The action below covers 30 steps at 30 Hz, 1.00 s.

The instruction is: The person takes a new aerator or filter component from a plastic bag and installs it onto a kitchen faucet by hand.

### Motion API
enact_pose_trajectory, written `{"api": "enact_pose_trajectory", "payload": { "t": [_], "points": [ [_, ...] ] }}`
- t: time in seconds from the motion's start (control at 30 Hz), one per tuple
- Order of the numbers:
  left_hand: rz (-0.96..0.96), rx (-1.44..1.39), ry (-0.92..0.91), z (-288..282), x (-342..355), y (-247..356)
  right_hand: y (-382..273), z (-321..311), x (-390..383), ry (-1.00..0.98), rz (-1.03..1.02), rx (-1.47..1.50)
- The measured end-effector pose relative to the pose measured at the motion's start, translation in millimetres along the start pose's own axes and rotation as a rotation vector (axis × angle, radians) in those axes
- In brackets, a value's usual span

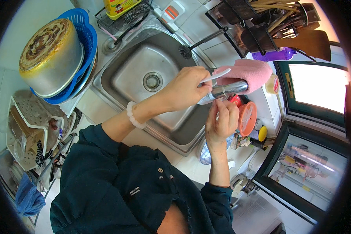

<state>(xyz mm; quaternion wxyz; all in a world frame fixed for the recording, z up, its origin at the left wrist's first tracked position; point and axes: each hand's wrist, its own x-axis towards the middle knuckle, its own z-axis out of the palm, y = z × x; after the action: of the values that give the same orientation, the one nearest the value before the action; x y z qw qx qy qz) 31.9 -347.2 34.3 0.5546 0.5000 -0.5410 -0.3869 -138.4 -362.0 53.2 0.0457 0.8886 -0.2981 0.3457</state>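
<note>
My left hand [186,89] is over the right side of the steel sink [124,72], closed around a thin white strip [216,75] whose curved end sticks out past the fingers. It is beside the spout of a chrome faucet [232,89]. Something pale sits under the fingers at the spout's end, too hidden to name. A pink cloth [251,74] hangs over the faucet's base side. Just below the spout, my right hand [222,120] has thumb and fingers pinched together. Whatever lies between those fingertips cannot be made out.
A scorched metal pot [50,58] rests upside down in a blue basket [85,35] at the left. A scrub brush [187,50] leans behind the sink. An orange strainer [247,119] and jars stand right of my hands. Utensils [286,23] fill a rack at upper right.
</note>
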Motion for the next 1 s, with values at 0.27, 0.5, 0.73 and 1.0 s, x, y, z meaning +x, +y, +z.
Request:
{"api": "enact_pose_trajectory", "payload": {
  "t": [0.27, 0.5, 0.73, 1.0],
  "points": [
    [-0.081, 0.223, -0.092, -7, 23, 13, 9, -2, 6, -0.002, -0.135, -0.027],
    [-0.133, 0.427, -0.156, -4, 35, 23, 18, -6, 6, 0.012, -0.236, -0.053],
    [-0.264, 0.472, -0.234, -5, 41, 37, 20, 0, 4, 0.051, -0.254, -0.044],
    [-0.349, 0.402, -0.126, 3, 40, 37, 23, 2, 8, 0.044, -0.222, -0.009]
  ]
}}
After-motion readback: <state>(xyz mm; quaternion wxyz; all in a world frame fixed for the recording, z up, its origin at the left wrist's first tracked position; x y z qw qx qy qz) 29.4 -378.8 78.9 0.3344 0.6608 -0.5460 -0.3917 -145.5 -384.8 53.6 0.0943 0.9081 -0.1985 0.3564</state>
